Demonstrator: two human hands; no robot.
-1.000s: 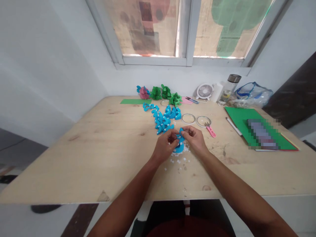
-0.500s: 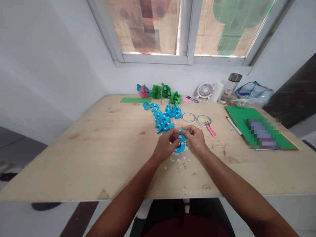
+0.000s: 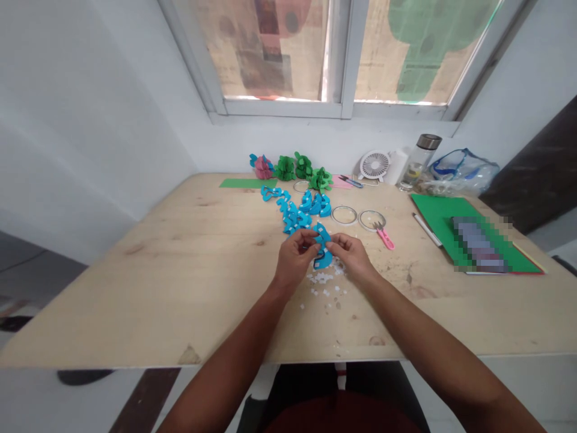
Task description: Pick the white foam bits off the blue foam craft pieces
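Note:
Both hands meet over the middle of the wooden table [image 3: 157, 282]. My left hand [image 3: 293, 258] and my right hand [image 3: 351, 254] each pinch a curved blue paper piece [image 3: 323, 248] between them, just above the tabletop. Small white paper scraps [image 3: 325, 281] lie scattered below the hands. Right behind the hands lies a heap of several more blue paper pieces [image 3: 300, 210].
Green and pink paper flowers [image 3: 297, 168] stand at the back by a green strip [image 3: 247, 183]. Two tape rings [image 3: 345, 215], pink scissors [image 3: 385, 236], a small white fan [image 3: 375, 165], a jar [image 3: 421, 156], a plastic bag [image 3: 464, 171] and green sheets [image 3: 439, 216] lie to the right.
Both hands have lifted the blue piece slightly and moved it a little away from me and to the left, uncovering more of the white scraps.

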